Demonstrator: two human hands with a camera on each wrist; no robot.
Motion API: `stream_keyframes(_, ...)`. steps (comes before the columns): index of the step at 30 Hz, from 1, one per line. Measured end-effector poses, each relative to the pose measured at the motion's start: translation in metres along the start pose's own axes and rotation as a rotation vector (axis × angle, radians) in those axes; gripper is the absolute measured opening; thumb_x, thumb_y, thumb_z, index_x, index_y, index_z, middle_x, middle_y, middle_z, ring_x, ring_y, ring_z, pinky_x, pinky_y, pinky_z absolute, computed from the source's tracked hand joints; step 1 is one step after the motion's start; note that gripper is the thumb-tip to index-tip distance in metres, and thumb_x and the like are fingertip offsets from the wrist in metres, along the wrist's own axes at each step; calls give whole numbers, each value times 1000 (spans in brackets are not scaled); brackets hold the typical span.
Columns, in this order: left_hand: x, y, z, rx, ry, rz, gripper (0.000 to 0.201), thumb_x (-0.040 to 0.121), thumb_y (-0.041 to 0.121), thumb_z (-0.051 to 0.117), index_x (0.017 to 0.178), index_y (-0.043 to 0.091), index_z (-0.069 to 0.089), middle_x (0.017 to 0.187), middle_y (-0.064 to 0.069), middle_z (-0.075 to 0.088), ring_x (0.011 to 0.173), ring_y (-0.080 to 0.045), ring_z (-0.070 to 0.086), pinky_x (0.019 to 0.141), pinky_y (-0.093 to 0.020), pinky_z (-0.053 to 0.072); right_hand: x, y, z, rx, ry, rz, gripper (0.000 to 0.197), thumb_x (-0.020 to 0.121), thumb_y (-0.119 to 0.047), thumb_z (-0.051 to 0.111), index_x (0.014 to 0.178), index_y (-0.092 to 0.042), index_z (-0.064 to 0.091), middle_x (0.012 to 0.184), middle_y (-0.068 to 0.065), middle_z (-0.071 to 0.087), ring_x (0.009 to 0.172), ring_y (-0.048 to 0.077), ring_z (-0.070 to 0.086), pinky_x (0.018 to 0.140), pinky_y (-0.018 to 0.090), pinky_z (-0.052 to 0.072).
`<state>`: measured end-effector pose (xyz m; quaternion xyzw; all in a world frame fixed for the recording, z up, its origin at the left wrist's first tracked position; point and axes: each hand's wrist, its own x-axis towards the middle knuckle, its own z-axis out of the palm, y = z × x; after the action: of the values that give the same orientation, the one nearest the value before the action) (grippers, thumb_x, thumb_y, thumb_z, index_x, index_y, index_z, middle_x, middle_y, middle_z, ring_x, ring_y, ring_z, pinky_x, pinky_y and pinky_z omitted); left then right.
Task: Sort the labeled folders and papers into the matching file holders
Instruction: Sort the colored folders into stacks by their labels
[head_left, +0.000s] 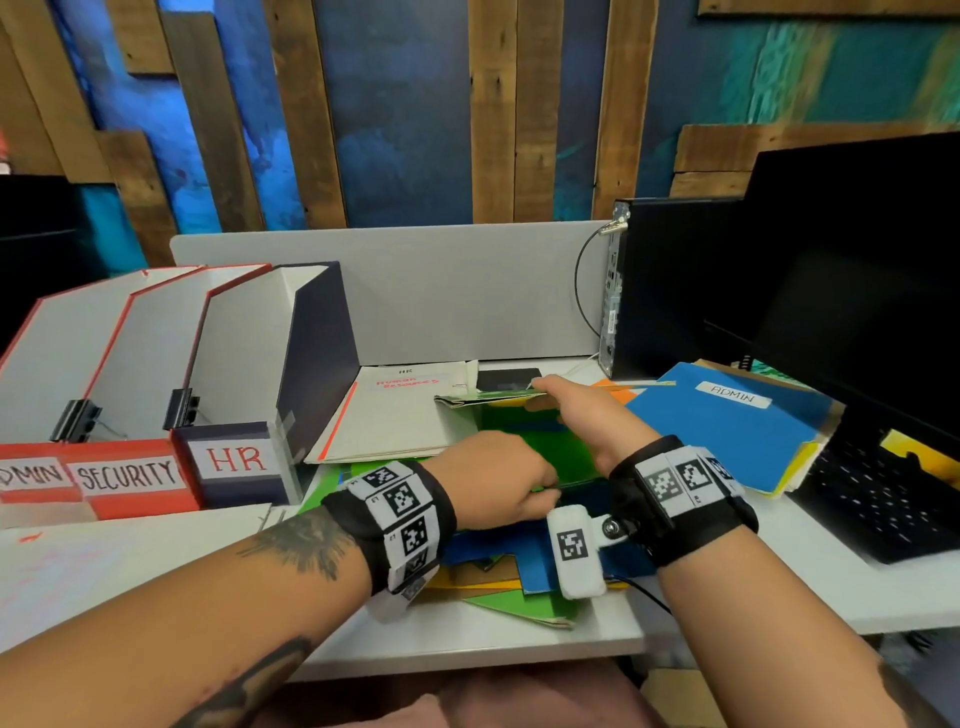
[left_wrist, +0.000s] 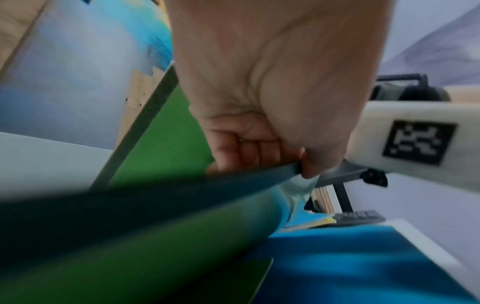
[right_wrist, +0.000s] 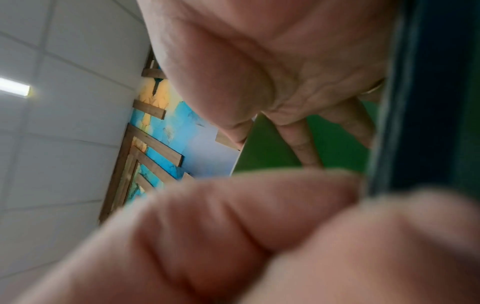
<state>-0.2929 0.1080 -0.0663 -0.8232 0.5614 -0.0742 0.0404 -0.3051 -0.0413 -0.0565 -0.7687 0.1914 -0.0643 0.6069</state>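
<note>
The white desk (head_left: 519, 639) carries everything, with a grey partition behind it and a black computer tower (head_left: 675, 286) and monitor (head_left: 857, 270) on the right, all hard and boxy. At the left stand three tall cardboard file holders with slanted tops, joined by black binder clips: two red-trimmed ones labelled ADMIN (head_left: 31, 475) and SECURITY (head_left: 127, 475), and a dark-sided HR holder (head_left: 236, 460); all three look empty as far as their insides show. The step in hand, I judge, is pulling one folder out of the loose heap of coloured card folders in the middle to read its label. Around the heap lie a matte white HR folder (head_left: 395, 415) with red handwriting, flat beside the HR holder, and a smooth blue ADMIN folder (head_left: 727, 431) on a yellow and tan stack by the black keyboard (head_left: 883, 499). The green folder (head_left: 545, 447) is thin, stiff glossy card, raised off the heap between both hands. The right hand (head_left: 582, 410) pinches its far edge with fingers spread flat against the green face; the left hand (head_left: 498, 483) has its fingers curled round the near edge, thumb on top. No label shows on the green card, so the next move likely calls for turning it to find one, then carrying it left to the matching holder.
</note>
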Motion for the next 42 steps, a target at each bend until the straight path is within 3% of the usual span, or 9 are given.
stream_keyframes(6,-4,4,-43,86,165,11,25,99,35,48,104,23,70,70,3,56,64,-19,53,59,-30,43,-20,-32,-19,-336,305,-111,66,68,-67,38,91,-15,73,105,7,68,96,31,58,99,52,43)
stream_keyframes(11,-3,2,-78,75,233,-59,30,92,23,53,115,28,70,93,1,72,87,-22,65,64,-31,45,-47,-48,-37,-489,524,-231,49,94,-49,34,68,-14,56,77,3,50,88,31,47,104,55,32)
stream_keyframes(16,0,-1,-89,48,321,-128,37,88,22,57,121,34,69,105,4,74,98,-22,66,71,-30,48,-53,-49,-38,-372,568,-418,60,87,-55,33,59,-8,58,67,11,58,75,34,55,78,44,48)
stream_keyframes(19,0,-6,-90,11,439,-159,38,83,25,61,118,34,71,102,4,75,98,-22,67,76,-33,53,-62,-54,-39,-318,626,-577,60,95,-44,42,48,-7,48,54,10,50,63,31,50,59,38,36)
stream_keyframes(28,2,-21,-97,49,871,-218,30,74,13,52,86,29,73,86,11,74,87,-18,65,95,-39,28,-86,-64,-42,-136,676,-811,65,102,-38,49,44,-13,33,40,-3,33,44,14,36,49,33,27)
stream_keyframes(31,3,-39,-92,116,812,-368,24,78,12,57,83,27,75,86,7,70,97,-20,62,105,-41,19,-72,-59,-39,-18,579,-776,59,99,-37,49,46,-12,39,42,-3,40,45,12,41,50,31,32)
stream_keyframes(34,-3,-71,-75,28,762,-470,25,71,0,67,73,25,71,78,10,66,101,-19,57,101,-39,20,-49,-52,-36,181,443,-581,49,95,-33,52,73,9,65,74,19,69,68,25,70,55,32,48)
stream_keyframes(37,-16,-107,-52,31,603,-582,24,70,4,75,77,27,72,68,13,54,94,-21,56,91,-38,28,-35,-45,-32,298,335,-385,27,95,-27,53,83,-6,64,104,27,71,82,24,70,62,29,47)
stream_keyframes(42,-42,-154,-13,57,283,-739,36,81,0,62,96,30,76,102,-3,72,101,-30,65,87,-36,51,-33,-40,-28,416,233,-228,22,101,-29,46,105,-14,62,111,5,74,87,18,74,79,39,52)
